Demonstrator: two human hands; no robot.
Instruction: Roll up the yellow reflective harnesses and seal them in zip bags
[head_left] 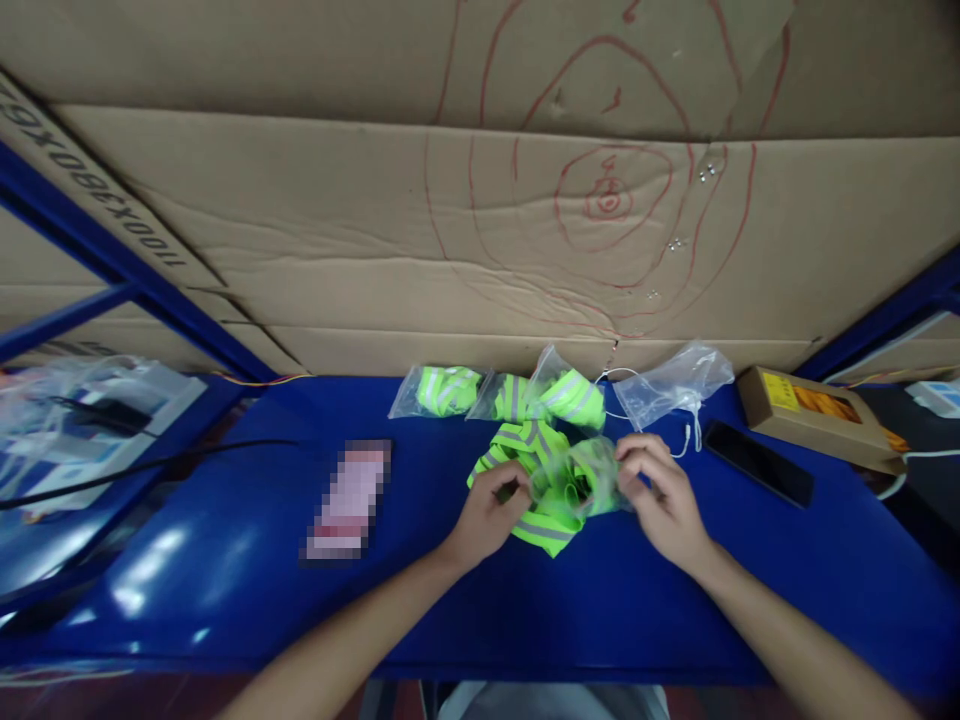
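Observation:
A neon-yellow reflective strap or vest (551, 535) with grey stripes lies loosely bunched on the blue table in front of me. Over its right part is a clear plastic bag (596, 470), with some neon material showing through. My left hand (491, 512) is closed in a pinch at the bag's left side, beside the bunched fabric. At the bag's right end, the curled fingers of my right hand (666, 500) grip the plastic. Exactly where each fingertip meets the film is blurred.
Behind the fabric lie bagged neon bundles (448, 390). A clear bag with a white cable (671, 385), a black phone (759, 463) and a cardboard box (821, 415) are at right. A pixelated phone-like object (349, 500) lies left. Cardboard (337, 220) with red rings stands behind.

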